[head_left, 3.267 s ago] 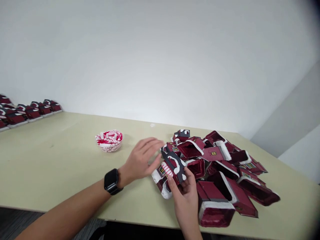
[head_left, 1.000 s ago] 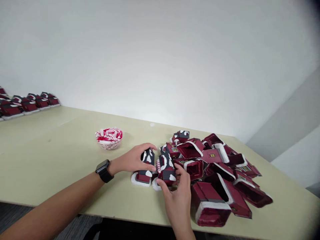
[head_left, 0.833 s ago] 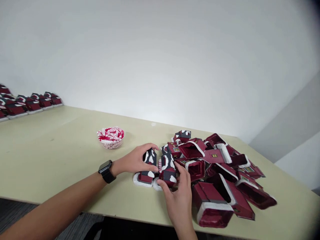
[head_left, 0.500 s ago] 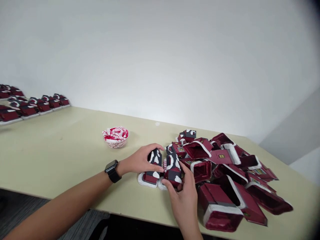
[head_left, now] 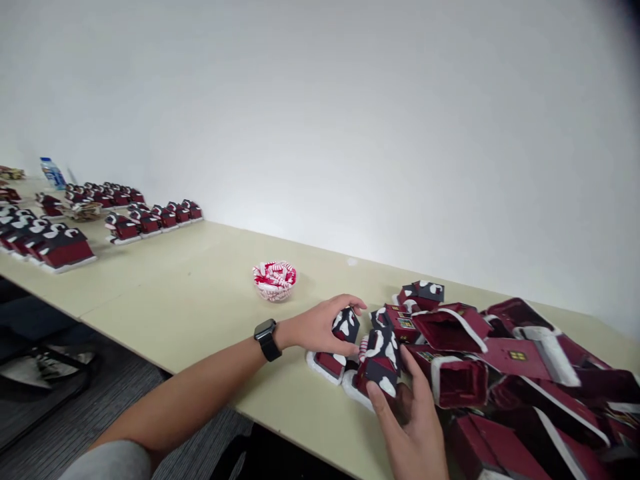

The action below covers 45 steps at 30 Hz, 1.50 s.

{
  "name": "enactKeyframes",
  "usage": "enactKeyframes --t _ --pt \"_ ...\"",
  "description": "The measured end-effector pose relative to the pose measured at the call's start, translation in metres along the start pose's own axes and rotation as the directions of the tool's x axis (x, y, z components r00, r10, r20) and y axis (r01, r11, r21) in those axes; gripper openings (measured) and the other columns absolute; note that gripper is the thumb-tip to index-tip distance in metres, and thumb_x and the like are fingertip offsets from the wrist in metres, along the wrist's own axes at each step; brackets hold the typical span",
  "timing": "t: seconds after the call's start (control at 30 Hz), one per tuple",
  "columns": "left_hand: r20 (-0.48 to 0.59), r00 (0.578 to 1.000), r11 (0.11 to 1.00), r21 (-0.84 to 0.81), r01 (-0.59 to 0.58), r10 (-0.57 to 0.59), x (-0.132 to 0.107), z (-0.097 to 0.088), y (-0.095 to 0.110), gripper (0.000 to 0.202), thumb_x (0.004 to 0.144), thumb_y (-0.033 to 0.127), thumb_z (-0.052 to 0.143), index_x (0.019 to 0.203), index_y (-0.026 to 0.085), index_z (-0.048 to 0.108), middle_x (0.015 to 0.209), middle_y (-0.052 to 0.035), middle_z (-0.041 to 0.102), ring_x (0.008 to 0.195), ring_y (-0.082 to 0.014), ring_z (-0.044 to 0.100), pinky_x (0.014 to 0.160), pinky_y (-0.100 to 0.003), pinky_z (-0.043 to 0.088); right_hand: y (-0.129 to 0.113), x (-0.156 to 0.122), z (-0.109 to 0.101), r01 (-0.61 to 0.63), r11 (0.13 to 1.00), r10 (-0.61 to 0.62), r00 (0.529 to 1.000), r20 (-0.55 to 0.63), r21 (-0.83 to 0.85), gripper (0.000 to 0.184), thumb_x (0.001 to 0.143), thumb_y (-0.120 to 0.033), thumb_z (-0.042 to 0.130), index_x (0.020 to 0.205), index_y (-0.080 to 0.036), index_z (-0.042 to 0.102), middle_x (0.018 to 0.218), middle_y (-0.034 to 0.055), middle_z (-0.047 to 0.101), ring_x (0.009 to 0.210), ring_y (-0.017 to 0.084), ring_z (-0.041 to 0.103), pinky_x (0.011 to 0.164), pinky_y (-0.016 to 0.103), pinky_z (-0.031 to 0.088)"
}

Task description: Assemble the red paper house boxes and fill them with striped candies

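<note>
My left hand (head_left: 323, 327), with a black watch on its wrist, curves its thumb and fingers round a small model house (head_left: 346, 325). This house has dark red walls, a dark roof with white snow patches and a white base on the table. My right hand (head_left: 413, 417) grips a second, similar model house (head_left: 381, 360) close beside it, thumb in front and fingers on the far right side. A red-and-white striped piece (head_left: 363, 348) shows between the two houses. The undersides of my right fingers are partly hidden.
A clear bowl of striped red-and-white pieces (head_left: 275, 280) stands on the pale table (head_left: 200, 293). Many hollow dark red house bodies (head_left: 510, 360) lie heaped at right. Rows of finished-looking houses (head_left: 65, 248), a basket (head_left: 83, 211) and a water bottle (head_left: 53, 173) are far left.
The view has swung left, so the table's far left now shows more houses and the bottle. Both hands stay on their two houses; the right-hand house appears slightly tilted.
</note>
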<state>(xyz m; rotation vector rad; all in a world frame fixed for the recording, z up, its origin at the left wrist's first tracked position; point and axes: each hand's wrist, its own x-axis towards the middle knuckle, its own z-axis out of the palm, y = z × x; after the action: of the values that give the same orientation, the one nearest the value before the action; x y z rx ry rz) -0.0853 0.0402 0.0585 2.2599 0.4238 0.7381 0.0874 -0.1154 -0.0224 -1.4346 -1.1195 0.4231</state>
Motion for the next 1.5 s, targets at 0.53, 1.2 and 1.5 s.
enactKeyframes --t 0.53,1.2,1.5 --pt "-0.153 0.962 0.931 0.326 -0.167 0.226 -0.001 -0.021 0.009 0.034 0.096 0.035 0.066 0.129 0.023 0.063 0.131 -0.0075 0.067 0.127 -0.0238 0.056 0.113 -0.043 0.043 -0.017 -0.007 -0.001 0.069 0.996 -0.083 0.959 0.272 0.062 0.051 0.098 -0.038 0.061 0.147 -0.022 0.057 0.119 0.0114 0.075 0.106 0.025 0.074 0.093 0.037 0.062" --pt "0.100 0.972 0.810 0.537 -0.234 0.214 -0.002 -0.012 0.012 0.041 0.097 0.043 0.064 0.135 0.028 0.065 0.145 -0.0048 0.063 0.124 -0.0283 0.059 0.108 -0.045 0.041 -0.079 0.214 -0.139 0.308 0.667 0.198 0.804 0.560 -0.679 0.113 0.070 -0.063 0.080 0.162 -0.016 0.036 0.156 0.0204 0.049 0.134 0.038 0.059 0.110 0.051 0.049" --pt "0.079 0.969 0.811 0.533 -0.240 0.234 -0.002 -0.011 0.012 0.040 0.096 0.042 0.064 0.133 0.027 0.067 0.142 -0.0061 0.065 0.120 -0.0281 0.061 0.105 -0.045 0.044 -0.091 0.224 -0.134 0.217 0.822 0.190 0.767 0.613 -0.527 0.101 0.064 -0.051 0.085 0.152 -0.017 0.050 0.131 0.0172 0.071 0.113 0.034 0.071 0.094 0.045 0.059"
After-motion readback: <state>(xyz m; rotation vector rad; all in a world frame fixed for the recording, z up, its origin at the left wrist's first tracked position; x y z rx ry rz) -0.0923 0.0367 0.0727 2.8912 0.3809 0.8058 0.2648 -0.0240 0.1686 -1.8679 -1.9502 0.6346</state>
